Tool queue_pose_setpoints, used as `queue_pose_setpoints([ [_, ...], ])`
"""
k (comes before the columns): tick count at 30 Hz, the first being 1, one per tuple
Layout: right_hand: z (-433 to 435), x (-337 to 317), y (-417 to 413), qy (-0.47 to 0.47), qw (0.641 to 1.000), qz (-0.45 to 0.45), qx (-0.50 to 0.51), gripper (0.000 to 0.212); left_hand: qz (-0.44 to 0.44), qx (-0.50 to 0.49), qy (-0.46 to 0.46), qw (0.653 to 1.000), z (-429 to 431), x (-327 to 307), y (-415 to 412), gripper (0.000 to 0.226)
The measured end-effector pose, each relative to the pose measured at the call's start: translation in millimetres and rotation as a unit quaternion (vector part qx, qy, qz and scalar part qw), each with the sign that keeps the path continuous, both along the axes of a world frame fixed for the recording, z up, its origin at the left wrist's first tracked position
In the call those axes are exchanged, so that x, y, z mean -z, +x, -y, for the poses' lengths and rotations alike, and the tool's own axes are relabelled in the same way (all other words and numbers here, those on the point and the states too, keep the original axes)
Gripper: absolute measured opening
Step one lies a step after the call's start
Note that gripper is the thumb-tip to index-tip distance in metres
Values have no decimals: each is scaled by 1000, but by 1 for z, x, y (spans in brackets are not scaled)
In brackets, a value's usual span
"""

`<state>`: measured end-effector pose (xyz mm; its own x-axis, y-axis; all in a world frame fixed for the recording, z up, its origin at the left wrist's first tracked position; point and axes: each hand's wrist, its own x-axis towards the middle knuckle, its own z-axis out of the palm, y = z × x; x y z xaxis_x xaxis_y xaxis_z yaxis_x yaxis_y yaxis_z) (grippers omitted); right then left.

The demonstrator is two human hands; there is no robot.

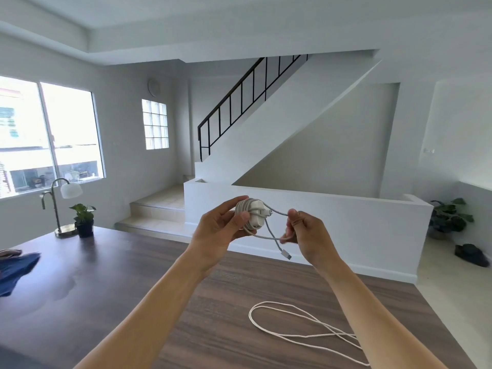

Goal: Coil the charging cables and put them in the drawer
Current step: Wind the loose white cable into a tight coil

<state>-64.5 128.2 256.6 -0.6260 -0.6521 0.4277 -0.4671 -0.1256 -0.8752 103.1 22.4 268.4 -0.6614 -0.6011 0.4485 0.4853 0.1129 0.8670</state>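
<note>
A white charger block (256,213) with its grey cable wound around it is held up above the table in my left hand (222,226). My right hand (306,233) pinches the loose end of that cable (277,242) just to the right of the block, and the plug (286,254) dangles below. A second white cable (300,326) lies in loose long loops on the wooden table (111,283) at the lower right, under my right forearm. No drawer is in view.
At the table's far left corner stand a brass desk lamp (62,206) and a small potted plant (84,219). Blue cloth (16,270) lies at the left edge. Beyond the table are a low white wall (346,222) and stairs.
</note>
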Motion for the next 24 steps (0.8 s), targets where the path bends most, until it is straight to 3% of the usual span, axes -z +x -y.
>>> queue_pose_setpoints([
  [4, 1, 11, 8, -34, 995, 57, -68, 39, -6, -15, 9, 1000, 1, -1, 2, 31],
  [9, 6, 28, 5, 68, 993, -42, -81, 63, -32, 4, 37, 999, 2, -9, 5, 34],
  [11, 10, 32, 9, 21, 989, 43, -138, 58, -31, 23, 41, 998, 0, -11, 4, 31],
  [14, 10, 30, 15, -58, 948, 214, -226, 61, -24, 37, 31, 999, 0, -13, 4, 29],
  [17, 7, 26, 11, -65, 916, 301, -257, 70, -22, 59, 40, 997, 3, -13, 6, 33],
  [21, 2, 14, -1, -46, 947, 244, -201, 32, -8, 108, 19, 994, 6, -12, 15, 45],
  [24, -1, -3, -13, -65, 970, 179, -149, 26, 39, 110, -55, 992, 6, -7, 22, 46],
])
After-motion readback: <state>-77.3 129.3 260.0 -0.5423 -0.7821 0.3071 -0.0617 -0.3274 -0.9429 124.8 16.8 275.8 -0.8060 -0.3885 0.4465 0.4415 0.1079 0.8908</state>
